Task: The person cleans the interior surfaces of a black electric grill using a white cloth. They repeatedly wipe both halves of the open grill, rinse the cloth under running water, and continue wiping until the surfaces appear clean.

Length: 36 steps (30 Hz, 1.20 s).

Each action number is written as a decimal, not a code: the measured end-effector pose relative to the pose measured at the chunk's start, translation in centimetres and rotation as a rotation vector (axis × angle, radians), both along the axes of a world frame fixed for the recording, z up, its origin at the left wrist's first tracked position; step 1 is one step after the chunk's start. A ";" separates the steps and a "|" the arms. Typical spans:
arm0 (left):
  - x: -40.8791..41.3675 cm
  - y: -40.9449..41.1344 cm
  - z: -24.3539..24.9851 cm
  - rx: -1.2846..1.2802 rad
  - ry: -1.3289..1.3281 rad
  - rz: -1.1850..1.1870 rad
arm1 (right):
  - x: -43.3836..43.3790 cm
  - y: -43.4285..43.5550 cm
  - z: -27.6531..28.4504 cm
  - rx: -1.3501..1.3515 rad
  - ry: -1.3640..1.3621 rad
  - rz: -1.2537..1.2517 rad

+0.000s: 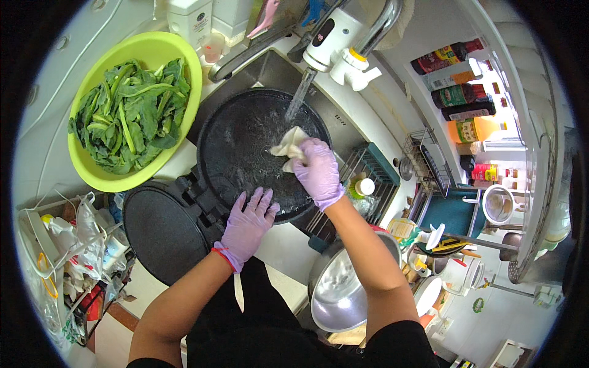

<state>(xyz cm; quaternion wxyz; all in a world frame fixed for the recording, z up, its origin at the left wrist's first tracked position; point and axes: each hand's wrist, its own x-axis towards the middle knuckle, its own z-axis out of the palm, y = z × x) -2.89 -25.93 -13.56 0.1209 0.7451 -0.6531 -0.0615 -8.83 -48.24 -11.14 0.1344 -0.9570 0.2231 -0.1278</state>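
A black two-plate electric griddle lies opened out, its large round plate (239,138) over the sink and its smaller round half (163,232) hinged at the lower left. My right hand (317,168), in a thin purple glove, grips a crumpled whitish cloth (294,142) against the wet plate. My left hand (248,225), gloved alike, holds the plate's near rim, fingers laid over it; its thumb is hidden. Water runs from the chrome spout of the white faucet (338,39) onto the plate's far right part, where small bubbles show.
A lime-green basin (195,83) of leafy greens (133,115) stands left of the steel sink (345,124). On the right are a wire rack (317,221), a large metal bowl (338,294), and a pump bottle (414,232). Bottles (460,96) line the windowsill. Plastic bags (87,234) fill a bin at left.
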 end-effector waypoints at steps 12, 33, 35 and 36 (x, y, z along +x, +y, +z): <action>-0.1 0.0 0.1 0.032 0.002 0.002 | -1.6 -2.2 0.0 -0.142 0.124 -0.183; 0.1 0.0 0.4 0.063 -0.015 -0.019 | -3.1 -5.8 -2.8 -0.050 0.284 -0.159; 0.1 0.0 0.4 0.071 -0.012 -0.014 | -0.9 -6.9 -3.3 -0.078 0.174 -0.049; 0.0 0.0 0.4 0.084 -0.007 -0.016 | -0.7 -7.0 -3.4 -0.087 0.095 0.002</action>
